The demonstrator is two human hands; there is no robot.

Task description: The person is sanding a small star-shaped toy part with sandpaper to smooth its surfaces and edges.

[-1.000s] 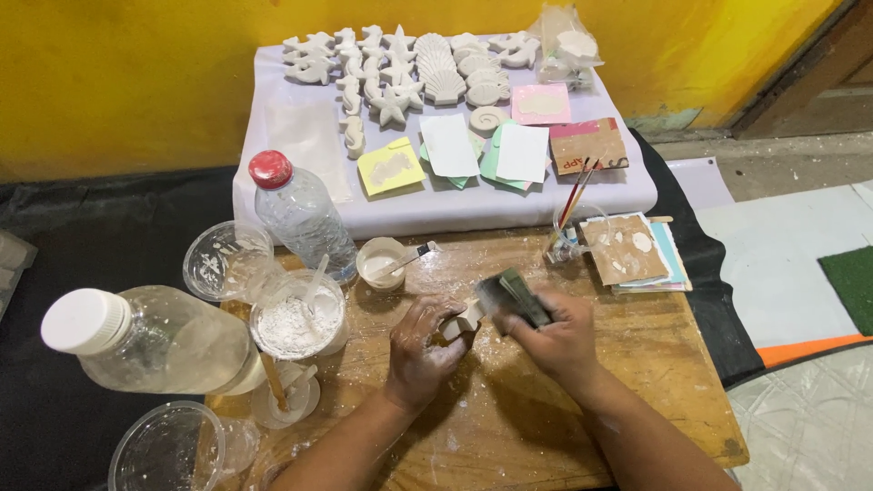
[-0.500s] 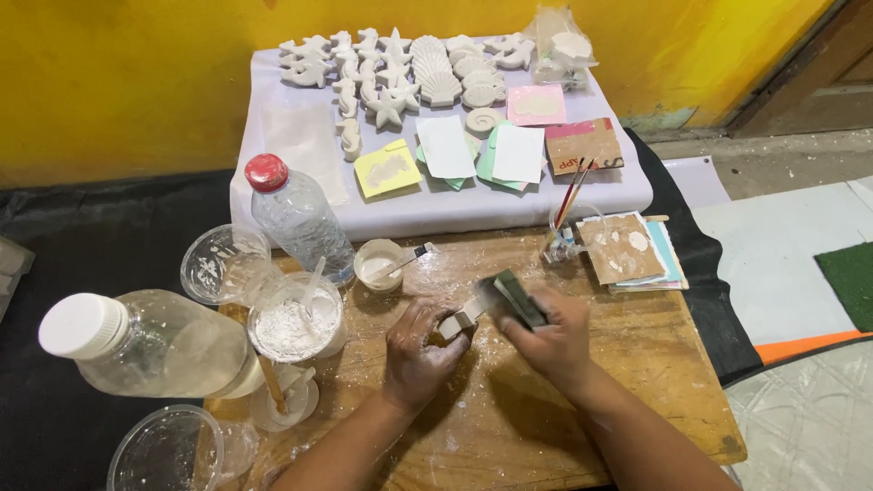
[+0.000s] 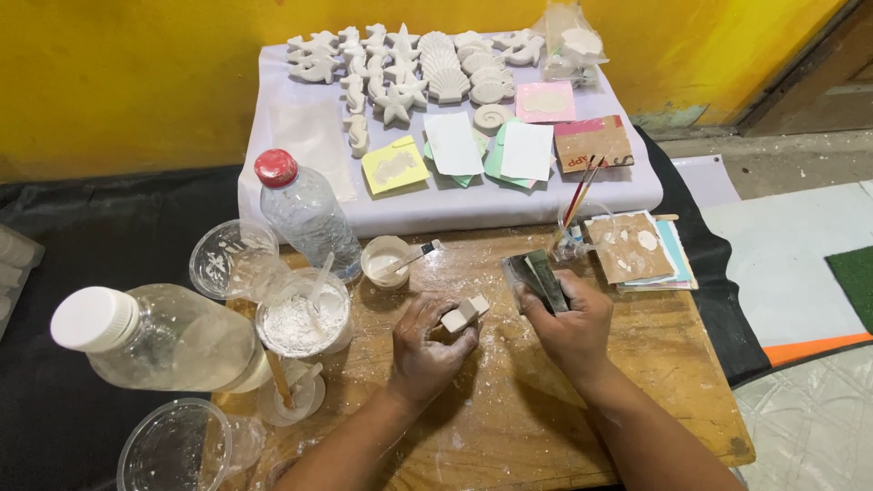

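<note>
The left hand (image 3: 427, 344), dusted white, curls its grip closed around a small pale plaster block (image 3: 465, 314), a chalky rectangular piece whose upper end pokes out past the thumb, just above the wooden bench (image 3: 546, 427). The right hand (image 3: 568, 318) sits close beside it, knuckles up and wrist bent inward, its grip shut on a folded strip of dark sandpaper (image 3: 538, 280), flat and gritty-looking, fanned upward out of the fingers. The two hands are near each other but apart, with powder-streaked bare wood between and below them. Just left of the left grip stands a clear plastic cup of white powder (image 3: 300, 316) with a stirrer in it, and beyond it a clear water bottle with a red cap (image 3: 300, 211). A small cup of white paste (image 3: 386, 261) lies just above the left grip. Above the right grip a glass holding thin brushes (image 3: 575, 227) stands beside a stack of paint-smeared cards (image 3: 637, 250). Farther off, a white-covered board (image 3: 436, 205) carries matte plaster shells and starfish (image 3: 414, 73). The bench's near and right edges lie open, with clear wood under both forearms.
</note>
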